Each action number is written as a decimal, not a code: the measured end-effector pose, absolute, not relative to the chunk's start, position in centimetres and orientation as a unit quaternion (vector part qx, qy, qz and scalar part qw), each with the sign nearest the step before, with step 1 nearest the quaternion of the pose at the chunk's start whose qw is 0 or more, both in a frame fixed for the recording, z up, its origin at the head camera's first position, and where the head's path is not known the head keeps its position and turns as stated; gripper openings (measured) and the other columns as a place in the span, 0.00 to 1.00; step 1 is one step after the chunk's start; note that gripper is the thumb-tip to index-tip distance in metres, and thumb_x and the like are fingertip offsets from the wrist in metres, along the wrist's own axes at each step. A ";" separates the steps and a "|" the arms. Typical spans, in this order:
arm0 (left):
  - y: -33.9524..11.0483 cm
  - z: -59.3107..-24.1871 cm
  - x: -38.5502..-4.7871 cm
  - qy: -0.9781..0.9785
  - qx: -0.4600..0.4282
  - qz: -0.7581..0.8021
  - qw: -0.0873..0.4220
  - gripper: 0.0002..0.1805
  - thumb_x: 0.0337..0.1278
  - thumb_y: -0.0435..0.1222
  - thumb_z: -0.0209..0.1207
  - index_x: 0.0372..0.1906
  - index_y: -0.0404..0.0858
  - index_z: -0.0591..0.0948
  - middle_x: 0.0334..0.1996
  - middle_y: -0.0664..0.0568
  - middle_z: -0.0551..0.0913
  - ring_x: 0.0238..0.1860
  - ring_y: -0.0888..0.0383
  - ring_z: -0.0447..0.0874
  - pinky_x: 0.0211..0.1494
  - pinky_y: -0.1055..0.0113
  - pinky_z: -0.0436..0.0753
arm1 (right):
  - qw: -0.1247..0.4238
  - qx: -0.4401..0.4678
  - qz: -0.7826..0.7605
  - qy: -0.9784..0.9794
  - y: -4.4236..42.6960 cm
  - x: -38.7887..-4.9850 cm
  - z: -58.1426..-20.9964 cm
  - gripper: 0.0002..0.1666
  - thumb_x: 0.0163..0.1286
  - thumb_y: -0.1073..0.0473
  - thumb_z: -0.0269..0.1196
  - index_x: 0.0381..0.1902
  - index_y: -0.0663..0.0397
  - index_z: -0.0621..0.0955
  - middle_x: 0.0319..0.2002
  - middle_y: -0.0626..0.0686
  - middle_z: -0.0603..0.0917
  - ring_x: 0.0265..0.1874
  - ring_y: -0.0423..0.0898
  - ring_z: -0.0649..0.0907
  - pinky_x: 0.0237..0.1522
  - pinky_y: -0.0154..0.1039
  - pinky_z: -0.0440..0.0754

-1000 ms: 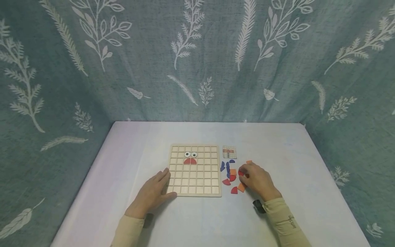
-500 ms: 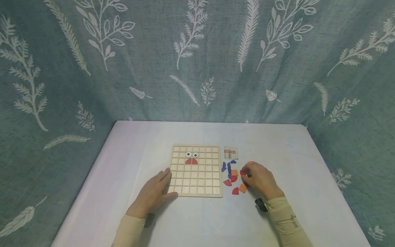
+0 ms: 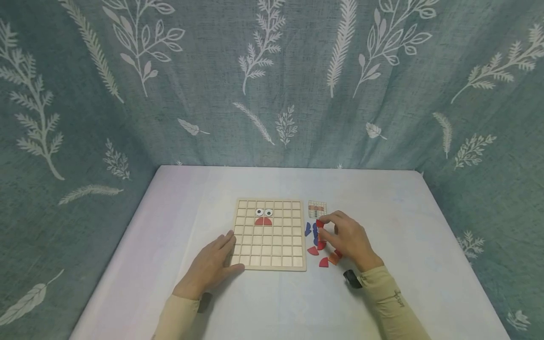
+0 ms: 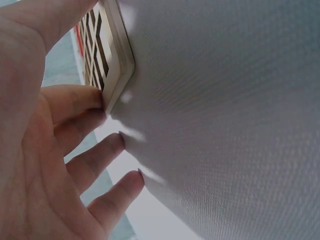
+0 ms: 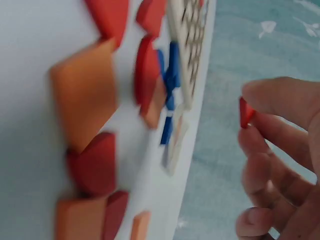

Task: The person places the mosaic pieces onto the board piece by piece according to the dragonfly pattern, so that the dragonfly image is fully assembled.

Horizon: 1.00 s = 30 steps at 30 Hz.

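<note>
My right hand (image 3: 349, 240) pinches a red piece (image 3: 319, 224) between thumb and fingers, above the loose pieces beside the board; in the right wrist view the red piece (image 5: 245, 112) stands edge-on, lifted off the table. At the lower left of the wooden grid board (image 3: 269, 270), my left hand (image 3: 209, 267) rests with spread fingers touching its edge. Two round eye pieces (image 3: 259, 212) sit on the board, and two red quarter pieces (image 3: 259, 221) lie directly below them. In the left wrist view, thumb and forefinger touch the board (image 4: 119, 65).
A small patterned card (image 3: 317, 208) lies right of the board. Blue pieces (image 3: 308, 229), red pieces (image 3: 324, 262) and orange pieces (image 3: 333, 259) are scattered below it on the white table (image 3: 272, 307). A leaf-patterned curtain (image 3: 221, 127) stands behind.
My right hand has risen from the pieces and moved left toward the board, carrying the red piece. My left hand stays at the board's edge.
</note>
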<state>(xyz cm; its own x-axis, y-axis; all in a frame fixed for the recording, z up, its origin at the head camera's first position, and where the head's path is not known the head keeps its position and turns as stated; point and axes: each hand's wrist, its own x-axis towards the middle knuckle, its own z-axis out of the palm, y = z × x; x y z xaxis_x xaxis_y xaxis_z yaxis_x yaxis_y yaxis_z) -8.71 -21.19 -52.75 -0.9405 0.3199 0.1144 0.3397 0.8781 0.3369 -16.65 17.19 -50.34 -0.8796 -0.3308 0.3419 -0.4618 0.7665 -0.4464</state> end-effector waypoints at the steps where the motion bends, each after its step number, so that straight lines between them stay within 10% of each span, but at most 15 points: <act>1: -21.2 -52.7 -8.7 -0.969 -0.171 -0.177 0.027 0.45 0.55 0.51 0.71 0.70 0.26 0.70 0.72 0.35 0.68 0.70 0.35 0.69 0.74 0.44 0.67 | 0.133 0.217 0.271 -0.928 16.9 -16.7 -50.2 0.19 0.59 0.55 0.77 0.48 0.48 0.87 0.42 0.47 0.85 0.27 0.41 0.74 0.21 0.30 0.75; 30: -21.3 -52.6 -8.7 -0.971 -0.160 -0.179 0.010 0.47 0.56 0.53 0.70 0.72 0.28 0.69 0.73 0.36 0.66 0.70 0.34 0.67 0.74 0.43 0.67 | 0.202 0.373 0.297 -0.855 7.4 -18.1 -49.7 0.13 0.64 0.56 0.73 0.47 0.47 0.87 0.41 0.45 0.85 0.25 0.40 0.79 0.23 0.29 0.77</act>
<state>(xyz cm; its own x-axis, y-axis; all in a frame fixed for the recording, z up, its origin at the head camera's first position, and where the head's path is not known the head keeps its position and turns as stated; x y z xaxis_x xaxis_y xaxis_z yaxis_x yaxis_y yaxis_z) -8.66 -21.29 -52.59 -0.9486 0.3069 0.0768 0.3141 0.8850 0.3438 -18.10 7.43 -49.69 -0.6400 -0.5178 0.5676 -0.7583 0.5447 -0.3581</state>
